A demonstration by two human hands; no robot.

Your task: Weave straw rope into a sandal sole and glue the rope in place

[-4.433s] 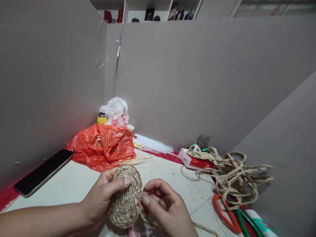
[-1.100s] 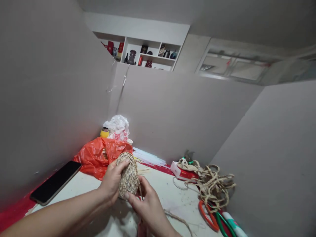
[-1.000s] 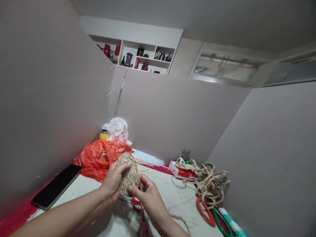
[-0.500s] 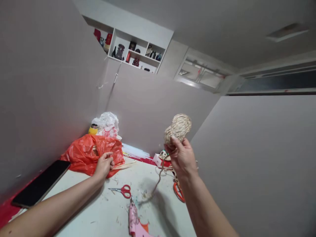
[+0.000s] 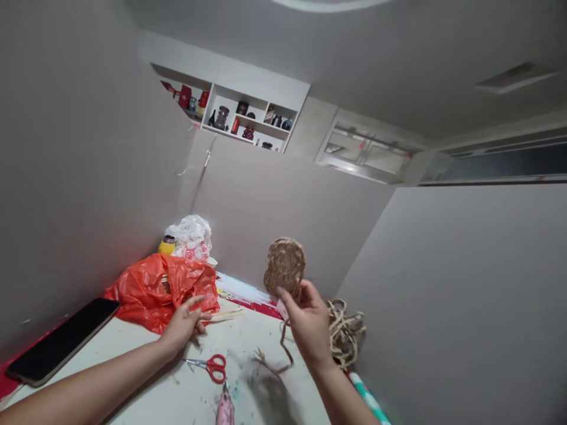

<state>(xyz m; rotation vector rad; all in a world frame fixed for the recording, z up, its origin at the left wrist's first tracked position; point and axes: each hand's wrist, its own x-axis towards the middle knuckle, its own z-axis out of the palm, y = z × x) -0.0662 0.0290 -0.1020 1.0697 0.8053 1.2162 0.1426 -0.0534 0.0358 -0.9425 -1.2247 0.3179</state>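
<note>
My right hand (image 5: 308, 324) grips a flat, rounded piece of coiled twine (image 5: 286, 265) between thumb and fingers, held up above the table. Its face is brown and rough, slightly pinched at the waist. From beneath the hand a loose twine tail (image 5: 286, 354) hangs down, frayed at its tip. My left hand (image 5: 183, 324) is in front of a crumpled red plastic bag (image 5: 146, 283), fingers apart and index finger stretched out. Thin pale strips (image 5: 224, 316) lie right beside its fingertips; whether they touch is unclear.
Red-handled scissors (image 5: 216, 369) and a pink glue gun (image 5: 225, 408) lie on the white table (image 5: 150, 383). A phone (image 5: 64, 339) is at the left edge. Loose rope (image 5: 344, 333) is heaped to the right. Behind the red bag stand a white plastic bag (image 5: 195, 233) and a yellow jar (image 5: 167, 245).
My right hand has moved left and lower, and the twine piece now shows a flatter, browner face. My left hand's fingers have spread. The view has tilted up slightly.
</note>
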